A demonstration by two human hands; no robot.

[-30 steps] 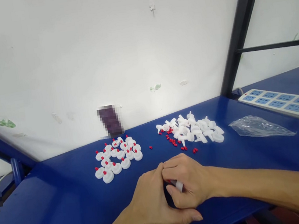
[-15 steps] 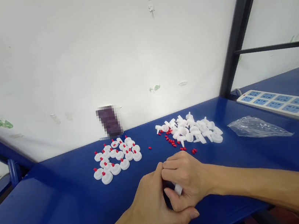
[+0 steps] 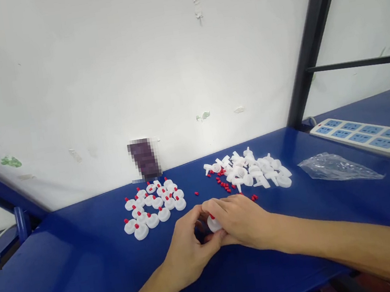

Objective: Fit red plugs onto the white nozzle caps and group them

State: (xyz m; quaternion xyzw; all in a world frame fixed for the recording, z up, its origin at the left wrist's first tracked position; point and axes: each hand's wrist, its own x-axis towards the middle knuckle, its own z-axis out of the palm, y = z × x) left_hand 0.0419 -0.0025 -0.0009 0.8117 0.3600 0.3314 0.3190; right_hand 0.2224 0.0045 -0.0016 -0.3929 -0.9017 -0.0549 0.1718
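Both hands meet over the front part of the blue table, around one white plastic nozzle cap (image 3: 214,224) with a red tip at its top. My right hand (image 3: 239,217) is closed on this cap, its fingers bent over the red tip. From the left, my left hand (image 3: 187,246) curls in, with its thumb at the cap's lower edge. Its fingertips are partly hidden by the right hand. To the left stand several white caps with red tips (image 3: 152,220). Behind the hands lie a pile of white nozzle caps (image 3: 252,169) and loose small red tips (image 3: 224,185).
A clear plastic bag (image 3: 338,168) lies on the blue table (image 3: 89,272) at the right, near a white power strip (image 3: 368,136). A blurred dark rectangular object (image 3: 145,158) leans on the wall. A black metal post (image 3: 308,48) rises at the back right.
My hands have turned and shifted slightly up and left. The white cap, mostly covered before, now shows its red tip between them. The left thumb has moved in under the cap.
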